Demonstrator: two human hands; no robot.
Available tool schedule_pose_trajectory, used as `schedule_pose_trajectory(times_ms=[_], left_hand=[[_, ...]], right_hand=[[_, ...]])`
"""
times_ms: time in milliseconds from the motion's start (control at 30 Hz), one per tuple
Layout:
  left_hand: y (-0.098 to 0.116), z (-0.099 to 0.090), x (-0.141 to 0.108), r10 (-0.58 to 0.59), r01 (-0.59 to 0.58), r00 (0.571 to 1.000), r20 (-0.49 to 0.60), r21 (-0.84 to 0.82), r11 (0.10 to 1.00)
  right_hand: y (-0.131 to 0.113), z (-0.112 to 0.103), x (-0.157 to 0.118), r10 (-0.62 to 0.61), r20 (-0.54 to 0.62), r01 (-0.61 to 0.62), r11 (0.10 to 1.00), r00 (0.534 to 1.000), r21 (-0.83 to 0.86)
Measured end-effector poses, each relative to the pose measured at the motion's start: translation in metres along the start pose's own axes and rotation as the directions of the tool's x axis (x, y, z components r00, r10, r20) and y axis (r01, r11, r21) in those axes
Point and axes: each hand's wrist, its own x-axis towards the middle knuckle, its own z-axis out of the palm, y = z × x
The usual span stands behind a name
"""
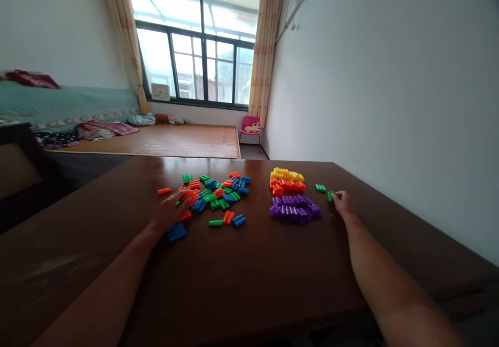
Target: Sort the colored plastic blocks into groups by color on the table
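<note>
On the dark brown table lies a loose heap of green, blue and orange plastic pieces. My left hand rests flat at the heap's left edge, fingers spread over orange pieces, with a blue piece just below it. To the right lie sorted rows: yellow pieces, orange pieces and purple pieces. My right hand pinches a small green piece at the table surface, next to another green piece.
A single orange piece lies apart at the far left of the heap. A white wall runs along the table's right side. Behind the table are a bed with a mat, a pink chair and a window.
</note>
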Motion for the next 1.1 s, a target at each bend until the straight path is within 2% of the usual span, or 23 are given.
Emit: schedule_pose_trajectory(times_ms=[167, 333, 467, 633, 800, 900, 1000, 1100], left_hand=[[-0.001, -0.007, -0.002, -0.019, 0.021, 0.998, -0.064, 0.036, 0.999], [-0.001, -0.009, 0.0, -0.044, 0.05, 0.997, -0.07, 0.087, 0.995], [-0.007, -0.006, 0.004, -0.043, 0.049, 0.997, -0.06, 0.103, 0.993], [-0.02, 0.0, 0.007, -0.048, 0.053, 0.997, -0.054, 0.092, 0.994], [-0.018, 0.002, 0.002, -0.003, 0.003, 0.999, -0.035, 0.014, 1.0], [-0.011, 0.002, -0.002, 0.053, -0.053, 0.998, -0.033, 0.005, 0.999], [-0.011, 0.002, -0.004, 0.101, -0.097, 0.991, -0.086, 0.055, 0.994], [-0.017, 0.006, -0.005, 0.045, -0.026, 0.988, -0.147, 0.131, 0.991]], right_hand=[[-0.008, 0.004, -0.002, -0.076, 0.106, 0.091, 0.986, 0.991, -0.138], [-0.021, -0.008, -0.012, -0.153, 0.235, 0.18, 0.978, 0.96, -0.101], [-0.033, -0.014, -0.022, -0.198, 0.185, 0.213, 0.975, 0.963, -0.066], [-0.035, -0.017, -0.027, -0.187, 0.17, 0.2, 0.978, 0.967, -0.063], [-0.022, -0.009, -0.02, -0.178, 0.192, 0.194, 0.978, 0.965, -0.071], [-0.003, 0.007, -0.008, -0.131, 0.195, 0.155, 0.981, 0.972, -0.113], [0.019, 0.027, 0.006, -0.097, 0.196, 0.117, 0.989, 0.976, -0.093], [0.037, 0.04, 0.018, -0.087, 0.147, 0.1, 0.991, 0.985, -0.089]])
